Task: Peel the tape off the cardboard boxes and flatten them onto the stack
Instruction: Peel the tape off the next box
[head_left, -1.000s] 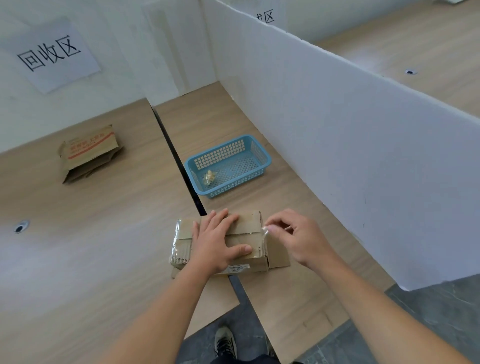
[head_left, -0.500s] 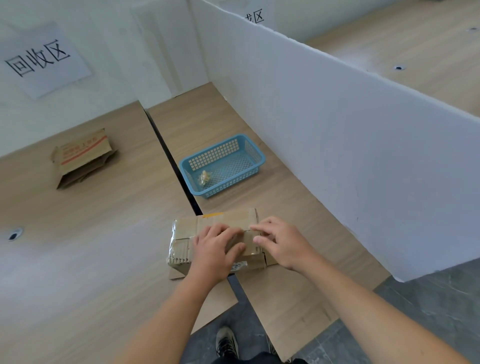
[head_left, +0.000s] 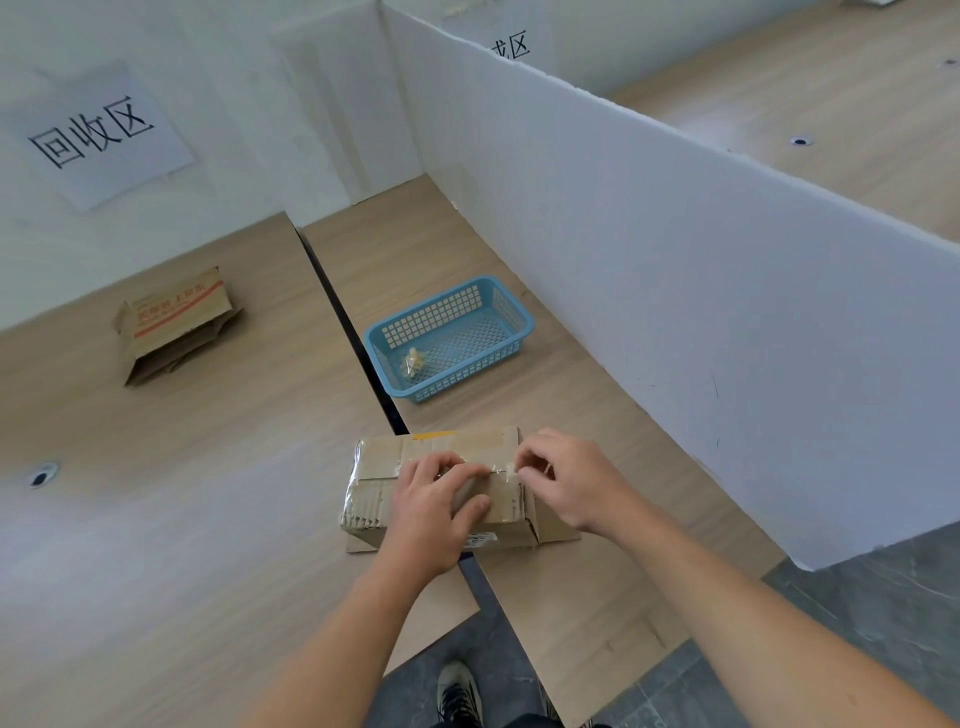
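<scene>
Right grip (head_left: 519, 470) now pinches tape (head_left: 501, 470) it just lost; left hand (head_left: 431, 499) w/ curled fingers pins box (head_left: 447, 447) beside it. Peel restarts.

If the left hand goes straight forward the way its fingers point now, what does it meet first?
Judging loosely, after the cardboard box under the left hand, the blue basket seems first in that line; depth is unclear.

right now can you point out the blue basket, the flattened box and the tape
blue basket (head_left: 523, 318): head view, right rim.
flattened box (head_left: 174, 312): head view, printed top face.
tape (head_left: 508, 470): head view, lifted strip at the right hand's fingertips.
</scene>
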